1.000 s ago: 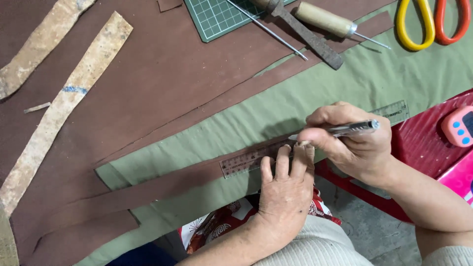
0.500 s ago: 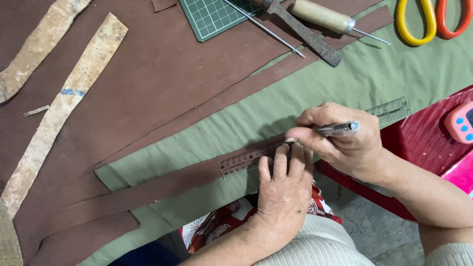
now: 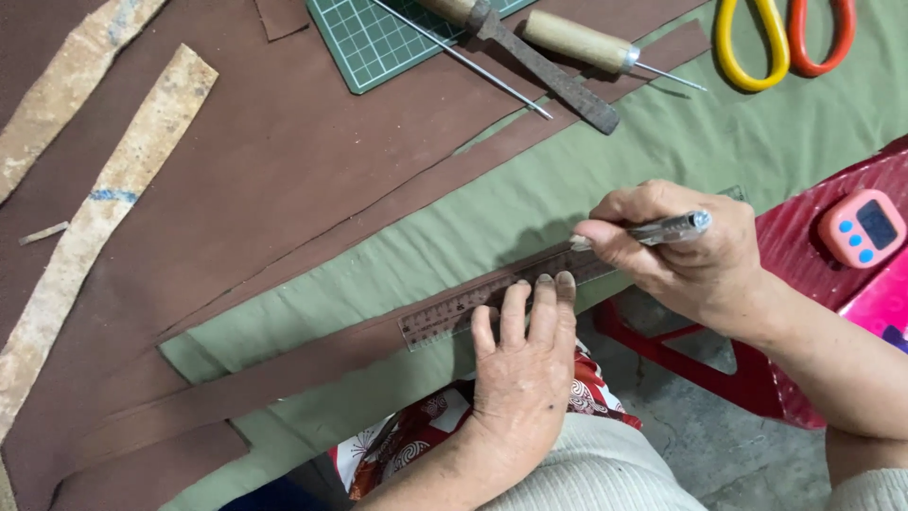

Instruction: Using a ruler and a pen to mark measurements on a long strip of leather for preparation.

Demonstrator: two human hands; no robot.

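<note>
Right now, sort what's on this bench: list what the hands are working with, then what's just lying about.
In use:
left hand
right hand
clear ruler
metal pen tool
brown leather strip

Lying about:
scissors
wooden-handled awl
cutting mat
pink timer
tan strips

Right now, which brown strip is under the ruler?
The narrow brown strip nearest the person, on green cloth; left hand presses the ruler onto it.
</note>
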